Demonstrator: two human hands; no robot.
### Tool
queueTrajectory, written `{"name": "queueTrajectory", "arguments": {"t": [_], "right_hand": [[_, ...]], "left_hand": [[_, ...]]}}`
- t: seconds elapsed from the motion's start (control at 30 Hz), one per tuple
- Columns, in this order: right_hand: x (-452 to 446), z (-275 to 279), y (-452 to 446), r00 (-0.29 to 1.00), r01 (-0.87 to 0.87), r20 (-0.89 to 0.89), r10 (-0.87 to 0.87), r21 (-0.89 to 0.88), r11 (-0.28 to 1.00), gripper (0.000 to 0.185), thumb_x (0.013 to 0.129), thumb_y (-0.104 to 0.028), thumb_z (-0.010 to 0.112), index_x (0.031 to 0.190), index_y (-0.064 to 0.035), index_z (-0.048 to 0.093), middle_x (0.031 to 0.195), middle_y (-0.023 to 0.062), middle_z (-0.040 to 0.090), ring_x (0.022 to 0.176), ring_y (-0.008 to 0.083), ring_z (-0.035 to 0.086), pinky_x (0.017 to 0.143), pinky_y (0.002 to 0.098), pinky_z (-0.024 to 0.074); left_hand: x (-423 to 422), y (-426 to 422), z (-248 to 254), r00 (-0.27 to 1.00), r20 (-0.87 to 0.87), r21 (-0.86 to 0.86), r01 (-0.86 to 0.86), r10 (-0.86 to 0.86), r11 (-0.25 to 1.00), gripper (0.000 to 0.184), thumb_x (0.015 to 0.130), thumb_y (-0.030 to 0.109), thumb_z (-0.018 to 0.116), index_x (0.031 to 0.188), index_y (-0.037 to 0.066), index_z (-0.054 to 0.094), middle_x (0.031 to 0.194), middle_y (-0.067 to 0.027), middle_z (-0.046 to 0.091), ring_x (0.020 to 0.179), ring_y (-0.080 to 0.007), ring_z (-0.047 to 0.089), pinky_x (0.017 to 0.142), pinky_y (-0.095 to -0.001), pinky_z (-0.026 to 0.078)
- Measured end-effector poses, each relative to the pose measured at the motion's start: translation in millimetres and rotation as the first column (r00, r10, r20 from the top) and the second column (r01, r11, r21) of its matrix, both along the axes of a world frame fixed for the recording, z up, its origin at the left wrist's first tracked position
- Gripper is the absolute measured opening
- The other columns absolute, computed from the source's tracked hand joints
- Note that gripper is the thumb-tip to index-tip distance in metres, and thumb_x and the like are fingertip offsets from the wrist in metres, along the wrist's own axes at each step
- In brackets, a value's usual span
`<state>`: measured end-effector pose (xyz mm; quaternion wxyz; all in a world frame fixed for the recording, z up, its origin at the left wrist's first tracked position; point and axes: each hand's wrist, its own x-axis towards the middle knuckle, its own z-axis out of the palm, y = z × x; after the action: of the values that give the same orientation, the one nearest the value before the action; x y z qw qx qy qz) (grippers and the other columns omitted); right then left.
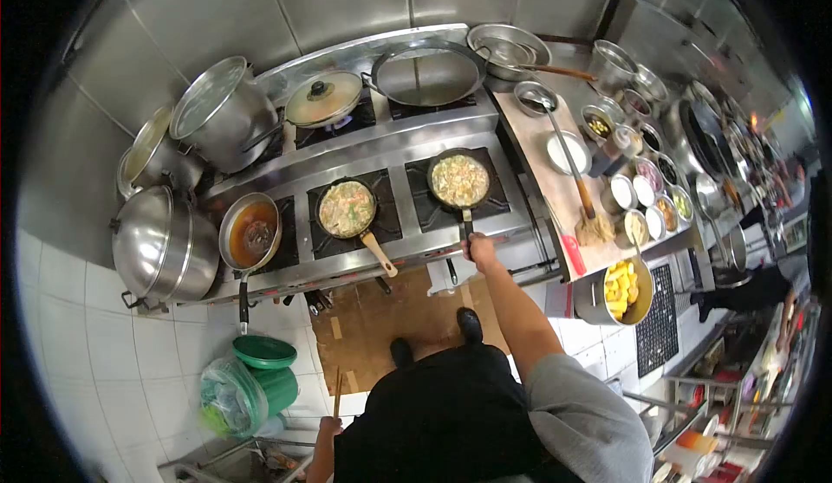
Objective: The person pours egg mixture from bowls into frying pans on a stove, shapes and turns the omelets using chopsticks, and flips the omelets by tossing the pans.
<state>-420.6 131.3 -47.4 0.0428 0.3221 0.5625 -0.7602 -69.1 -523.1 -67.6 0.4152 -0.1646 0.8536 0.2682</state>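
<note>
My right hand (pixel 478 249) is closed round the dark handle of a frying pan (pixel 459 179) on the front right burner. Pale food with orange and green bits fills that pan. Down by my left side, my left hand (pixel 328 427) grips a pair of wooden chopsticks (pixel 337 393), which point upward. Left of the held pan, a second frying pan (pixel 347 208) with a wooden handle contains similar food. Farther left, a saucepan (pixel 250 232) with brown liquid rests on the stove, its handle sticking out over the front edge.
Behind are a lidded pan (pixel 324 100) above a lit flame, a wide wok (pixel 429 74) and tall pots (pixel 224 115). Bowls, seasonings and a long ladle (pixel 568 149) crowd the right counter. Below it stands a pot of yellow chunks (pixel 626 291). A green bin (pixel 276 388) is at lower left.
</note>
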Motion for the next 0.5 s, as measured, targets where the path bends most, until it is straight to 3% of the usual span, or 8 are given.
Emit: {"name": "queueTrajectory", "arguments": {"t": [0.03,0.1,0.17,0.23,0.33,0.4,0.43,0.5], "right_hand": [[-3.9,-12.4,1.5,0.998,-0.051,-0.026,0.052,0.033,0.998,0.019,0.101,-0.02,0.047,0.103,-0.004,0.057,0.077,0.0073,0.062,0.056,0.0176,0.056,0.048,0.0344,0.0498],[5.4,34.2,13.8,0.99,-0.14,0.01,0.14,0.0,0.99,0.017,0.098,-0.017,0.047,0.092,-0.0037,0.057,0.071,0.006,0.058,0.054,0.0156,0.054,0.046,0.0316,0.0459],[2.0,-8.2,65.3,0.968,-0.249,0.036,0.247,0.084,0.965,0.017,0.097,-0.015,0.048,0.088,-0.0031,0.057,0.07,0.006,0.058,0.053,0.0149,0.053,0.045,0.031,0.0451],[6.0,-9.1,71.5,0.985,-0.142,-0.037,0.167,0.365,0.92,0.019,0.096,-0.017,0.051,0.089,-0.0015,0.059,0.07,0.0073,0.061,0.052,0.0168,0.056,0.047,0.0334,0.0473],[-2.4,32.1,72.2,0.87,-0.483,0.051,0.491,-0.112,0.868,0.015,0.096,-0.014,0.055,0.089,-0.0025,0.06,0.073,0.0079,0.062,0.059,0.023,0.062,0.052,0.0382,0.0516],[-9.5,18.3,104.8,0.812,-0.512,-0.007,0.584,0.473,0.717,0.009,0.093,-0.01,0.055,0.091,-0.0027,0.058,0.071,0.0076,0.061,0.057,0.0213,0.06,0.052,0.0374,0.0517],[-14.8,7.6,105.0,0.954,-0.298,0.109,0.28,0.223,0.928,0.006,0.091,-0.008,0.053,0.092,-0.0031,0.057,0.072,0.0073,0.06,0.059,0.0195,0.059,0.052,0.0362,0.0517],[-11.0,24.0,98.0,0.902,-0.429,0.055,0.427,0.025,0.903,0.007,0.091,-0.006,0.049,0.09,-0.0005,0.054,0.067,0.006,0.055,0.052,0.0182,0.053,0.047,0.0346,0.0471]], "left_hand": [[9.5,14.6,4.7,0.955,-0.097,-0.044,0.279,-0.282,0.959,0.022,0.086,0.028,0.064,0.079,0.007,0.068,0.067,-0.0059,0.063,0.064,-0.0231,0.065,0.051,-0.0355,0.048],[18.6,32.6,13.1,0.981,0.078,0.069,-0.185,0.18,0.98,0.036,0.089,0.032,0.068,0.074,0.0,0.069,0.069,-0.0072,0.067,0.064,-0.0202,0.062,0.059,-0.0377,0.046],[-12.1,132.8,101.5,0.858,0.218,0.108,-0.495,0.465,0.862,0.02,0.098,0.018,0.051,0.087,0.006,0.061,0.066,-0.0057,0.057,0.049,-0.0171,0.055,0.041,-0.0291,0.045],[-10.7,163.1,95.4,0.81,0.159,0.24,-0.586,0.565,0.774,0.02,0.099,0.016,0.048,0.095,0.001,0.06,0.065,-0.0064,0.056,0.047,-0.0158,0.052,0.039,-0.0286,0.043],[-19.2,201.8,82.1,0.665,0.253,0.267,-0.746,0.703,0.61,0.022,0.1,0.017,0.047,0.1,-0.001,0.06,0.064,-0.0066,0.055,0.047,-0.0144,0.051,0.04,-0.0278,0.042],[-22.4,224.1,85.7,0.712,0.216,0.353,-0.695,0.668,0.626,0.026,0.099,0.022,0.05,0.101,-0.001,0.06,0.065,-0.0063,0.055,0.048,-0.0136,0.051,0.041,-0.0276,0.042],[-21.7,231.9,80.2,0.73,0.171,0.375,-0.669,0.661,0.641,0.026,0.098,0.023,0.052,0.103,-0.002,0.06,0.065,-0.0061,0.055,0.047,-0.0134,0.051,0.041,-0.0278,0.042],[-23.2,248.8,81.5,0.656,0.196,0.427,-0.726,0.729,0.539,0.024,0.097,0.021,0.053,0.103,-0.001,0.058,0.064,-0.0055,0.054,0.048,-0.0135,0.05,0.041,-0.0283,0.041]]}}
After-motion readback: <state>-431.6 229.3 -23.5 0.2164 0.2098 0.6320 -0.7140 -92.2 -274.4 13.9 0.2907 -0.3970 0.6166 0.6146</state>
